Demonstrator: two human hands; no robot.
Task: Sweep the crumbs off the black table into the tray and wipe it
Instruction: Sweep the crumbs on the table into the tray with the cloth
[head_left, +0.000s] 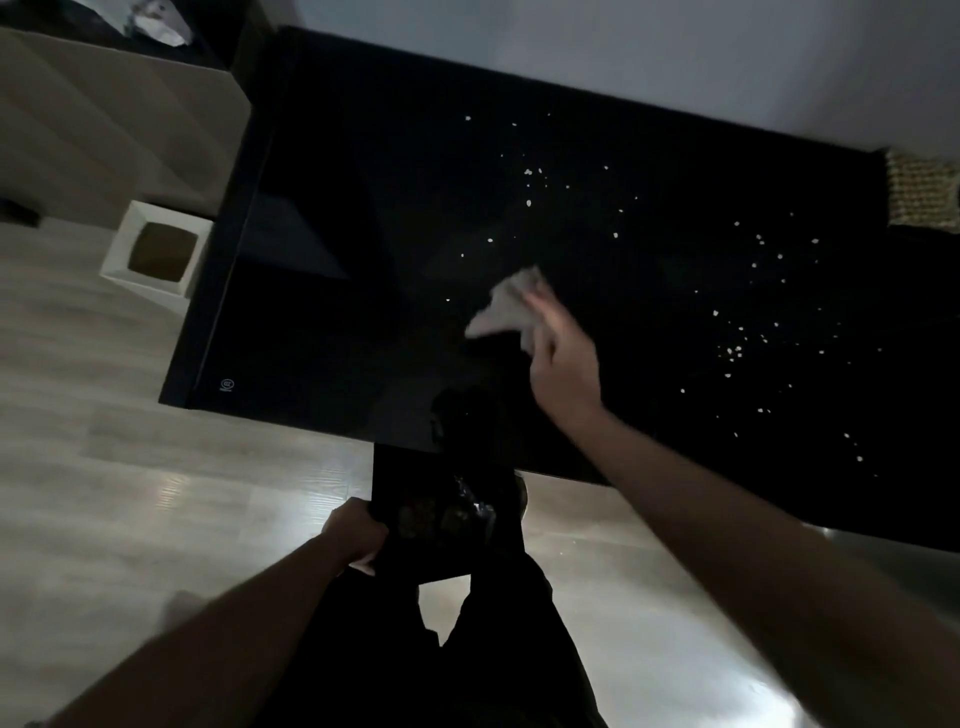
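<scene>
The crumbs (732, 353) lie as small pale specks over the black table (363, 208). 1 loose group sits in the middle toward the far edge, and 1 wider group spreads over the right part, down to the near edge. The left part of the table shows almost no specks, only reflections.

The right hand (563, 364) is over the middle of the table and grips a crumpled pale cloth (506, 306); the fingers are curled round its near end, and the rest of the cloth sticks out to the left of the hand. The hand is blurred, so I cannot tell if the cloth touches the surface.

The tray (395, 467) is dark and is held just below the near edge of the table, under the place where the right hand works. The left hand (356, 535) grips its left side, with the fingers curled round the rim. Something brownish and a shiny bit lie inside the tray, but it is too dark to say what they are.

In my judgement the task is at an early or middle stage. Many crumbs are not yet swept, mostly on the right, and they must be drawn toward the near edge above the tray. The final wiping is not yet done.

Beside the table, on the wooden floor at the left, stands a white square bin (156, 254). A woven basket (922, 189) sits at the far right.
</scene>
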